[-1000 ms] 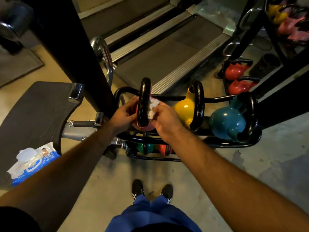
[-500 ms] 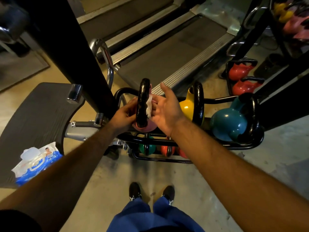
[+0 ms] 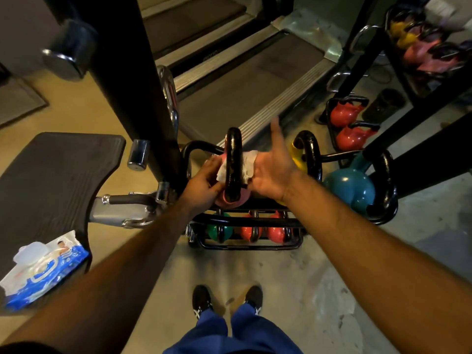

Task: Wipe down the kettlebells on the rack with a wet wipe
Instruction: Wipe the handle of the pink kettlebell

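A pink kettlebell (image 3: 231, 201) with a black handle stands at the left end of the black rack's (image 3: 245, 222) top tier. A white wet wipe (image 3: 249, 162) is threaded through that handle. My left hand (image 3: 201, 180) pinches the wipe's left end beside the handle. On the other side, my right hand (image 3: 273, 172) has its palm and fingers against the wipe's right end, thumb pointing up. To the right stand a yellow kettlebell (image 3: 296, 157) and a teal kettlebell (image 3: 350, 185). Green (image 3: 213, 231) and red kettlebells (image 3: 275, 232) sit on the lower tier.
A blue-and-white wet wipe pack (image 3: 43, 269) lies on a dark bench pad (image 3: 51, 175) at the left. A black machine post (image 3: 132, 85) stands just left of the rack. A treadmill (image 3: 242, 80) is behind it. More red kettlebells (image 3: 344, 114) sit at the right.
My right hand has uncurled from the wipe and now lies flat against it, thumb raised. The wipe now passes through the handle, with my left hand holding its left end.
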